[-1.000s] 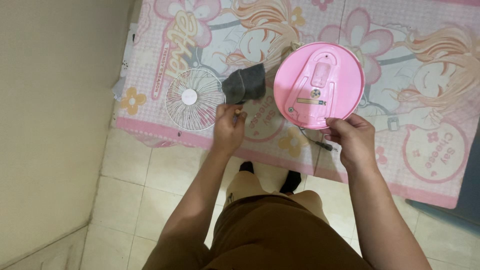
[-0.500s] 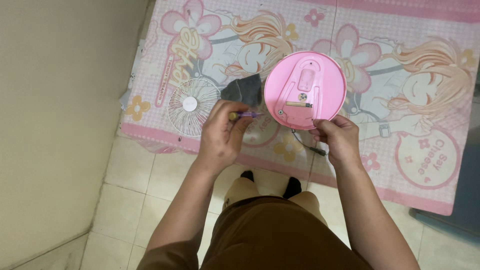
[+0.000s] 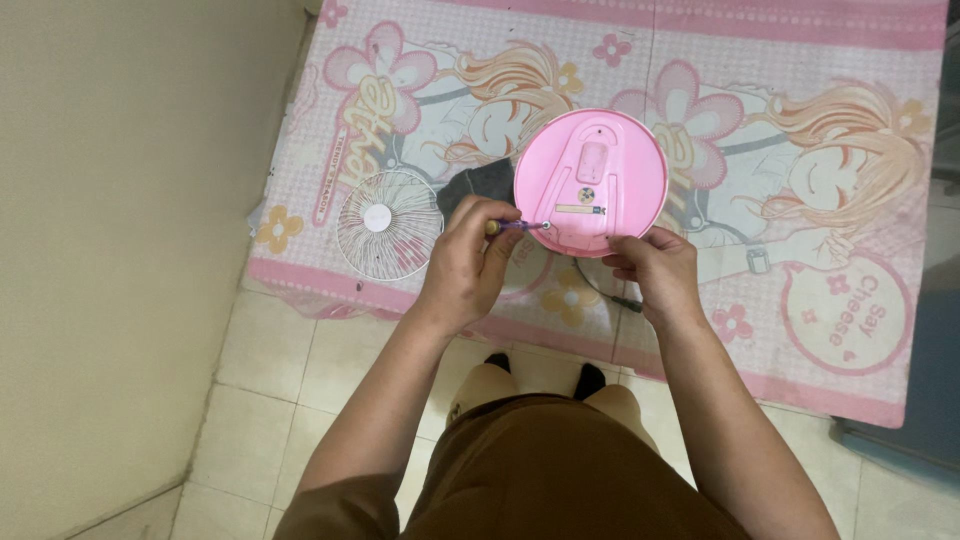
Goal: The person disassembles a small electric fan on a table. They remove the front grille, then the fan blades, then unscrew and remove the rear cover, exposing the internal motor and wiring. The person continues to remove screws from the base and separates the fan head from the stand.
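Left hand (image 3: 462, 265) grips small screwdriver (image 3: 515, 226), tip on screw at pink round base's (image 3: 625, 150) 8 o'clock; right hand (image 3: 645, 268) grasps its rim; screw not out yet.

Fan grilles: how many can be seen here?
1. The white wire grille lies flat on the pink mat, left of the left hand and the grey cloth. Another may be hidden behind the pink disc.

Home room: cartoon-print bedsheet (image 3: 800, 60), tiled floor (image 3: 260, 400).

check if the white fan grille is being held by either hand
No, the white fan grille lies on the patterned mat, apart from the left hand with its screwdriver and the right hand.
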